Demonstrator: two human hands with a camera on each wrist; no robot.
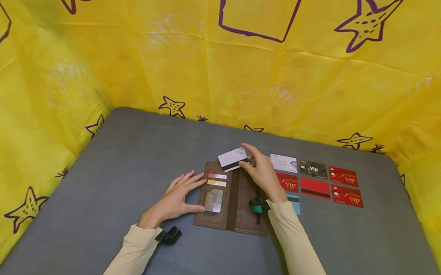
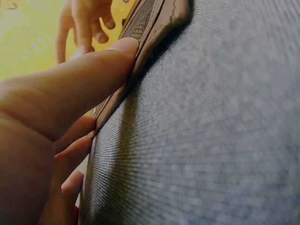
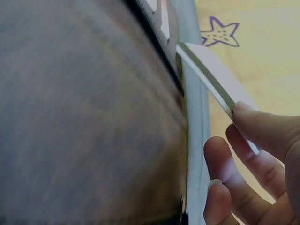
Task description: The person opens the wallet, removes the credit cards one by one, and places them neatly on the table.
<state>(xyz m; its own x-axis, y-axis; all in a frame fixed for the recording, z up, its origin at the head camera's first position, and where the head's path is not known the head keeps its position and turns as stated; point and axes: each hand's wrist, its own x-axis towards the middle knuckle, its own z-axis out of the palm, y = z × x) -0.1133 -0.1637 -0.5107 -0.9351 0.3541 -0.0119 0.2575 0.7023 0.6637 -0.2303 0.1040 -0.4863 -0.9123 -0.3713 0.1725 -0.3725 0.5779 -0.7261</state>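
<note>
A brown wallet (image 1: 231, 218) lies unfolded on the grey table, two cards peeking from slots in its left half above a mesh window (image 1: 213, 200). My right hand (image 1: 262, 172) pinches a white card with a dark stripe (image 1: 233, 158) between thumb and fingers, tilted above the wallet's top edge. In the right wrist view the card (image 3: 220, 77) slants away from the thumb. My left hand (image 1: 178, 199) rests at the wallet's left side, fingers spread. Its thumb (image 2: 93, 79) touches the wallet's edge in the left wrist view.
Several cards lie in rows right of the wallet: a white one (image 1: 283, 163), a black one (image 1: 313, 169), red ones such as this VIP card (image 1: 348, 196), and a partly hidden blue one (image 1: 294, 204). A yellow patterned cloth (image 1: 226, 80) hangs behind and beside the table (image 1: 131, 155).
</note>
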